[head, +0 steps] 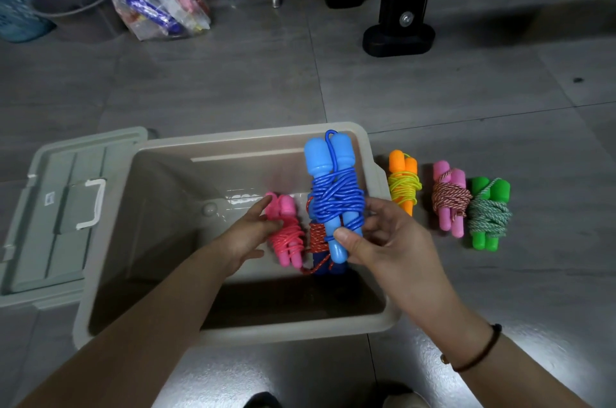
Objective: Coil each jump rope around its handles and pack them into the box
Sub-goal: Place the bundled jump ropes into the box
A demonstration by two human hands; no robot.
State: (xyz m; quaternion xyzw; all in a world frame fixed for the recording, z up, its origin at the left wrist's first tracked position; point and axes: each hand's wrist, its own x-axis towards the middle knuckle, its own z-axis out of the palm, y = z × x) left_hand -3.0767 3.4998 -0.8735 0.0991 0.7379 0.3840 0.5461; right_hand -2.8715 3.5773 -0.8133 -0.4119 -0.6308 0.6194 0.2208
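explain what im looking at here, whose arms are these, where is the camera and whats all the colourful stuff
There is no machine: a person wears one camera on the head, looking down at their own two bare arms. On the grey tiled floor stands an open beige plastic box, its grey lid beside it. The right hand holds a light blue-handled jump rope with blue cord coiled round it over the box. The left hand touches a pink coiled rope inside the box, next to a dark blue-handled one with red cord. Three more coiled ropes wait on the floor to the right: orange with yellow cord, pink with speckled cord, green.
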